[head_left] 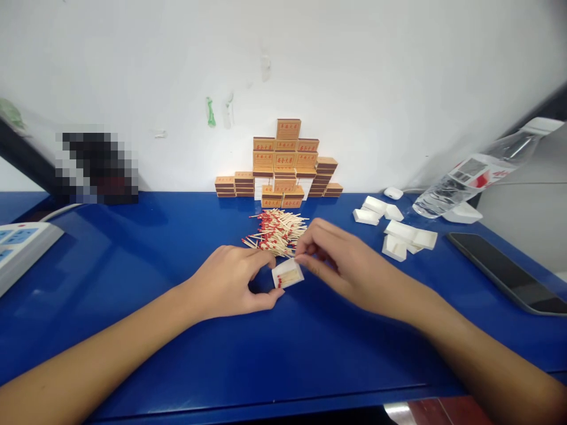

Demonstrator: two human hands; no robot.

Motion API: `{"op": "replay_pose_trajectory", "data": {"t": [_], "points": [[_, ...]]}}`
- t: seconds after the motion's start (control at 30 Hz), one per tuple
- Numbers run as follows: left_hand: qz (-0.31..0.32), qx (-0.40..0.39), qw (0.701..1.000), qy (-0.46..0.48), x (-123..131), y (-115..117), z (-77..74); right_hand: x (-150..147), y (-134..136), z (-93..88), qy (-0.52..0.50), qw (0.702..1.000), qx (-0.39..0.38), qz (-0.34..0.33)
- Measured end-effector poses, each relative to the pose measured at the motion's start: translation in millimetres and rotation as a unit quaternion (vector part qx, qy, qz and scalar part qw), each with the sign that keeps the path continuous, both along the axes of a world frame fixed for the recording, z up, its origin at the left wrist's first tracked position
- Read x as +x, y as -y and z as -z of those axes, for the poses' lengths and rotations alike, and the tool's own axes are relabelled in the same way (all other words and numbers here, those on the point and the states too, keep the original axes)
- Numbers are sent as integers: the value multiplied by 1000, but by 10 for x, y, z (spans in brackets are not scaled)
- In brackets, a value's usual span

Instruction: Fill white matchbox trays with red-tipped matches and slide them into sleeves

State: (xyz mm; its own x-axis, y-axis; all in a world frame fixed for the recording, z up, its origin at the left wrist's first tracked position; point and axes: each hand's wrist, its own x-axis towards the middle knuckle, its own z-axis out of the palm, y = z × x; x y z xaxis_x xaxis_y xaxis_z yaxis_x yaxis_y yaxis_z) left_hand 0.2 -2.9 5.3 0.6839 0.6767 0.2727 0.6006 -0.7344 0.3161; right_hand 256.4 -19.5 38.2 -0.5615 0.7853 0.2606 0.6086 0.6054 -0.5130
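Note:
A small white matchbox tray (289, 273) sits low over the blue table, with a few red-headed matches lying in it. My left hand (233, 280) grips the tray's left end between thumb and index finger. At the tray's upper right, my right hand (341, 260) is closed in a pinch on what looks like a single match, mostly hidden by the fingertips. Just beyond both hands lies a loose heap of matches (279, 231), red heads mostly toward the left.
Orange matchboxes (286, 159) are stacked against the wall behind the heap. To the right lie several white trays (401, 233), a tilted water bottle (473, 171), a white earbud case (393, 193) and a phone (505, 268). A power strip (26, 248) is at far left.

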Motion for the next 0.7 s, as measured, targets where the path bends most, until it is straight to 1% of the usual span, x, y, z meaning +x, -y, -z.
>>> {"op": "replay_pose_trajectory", "data": {"t": [0.07,0.13,0.3,0.5,0.7], "points": [[0,-2,1000,-7,-3,3,-7,-86,50,10,13,1000,-15,-25],[-2,-4,1000,-14,-10,1,-3,-108,55,41,44,998,-20,-33],[-4,10,1000,-6,-10,-6,44,-3,-27,115,95,994,-34,-36],[-7,10,1000,-8,44,7,40,14,-29,97,141,989,-29,-39],[-5,14,1000,3,27,5,32,-5,-32,98,119,992,-9,-42]]}}
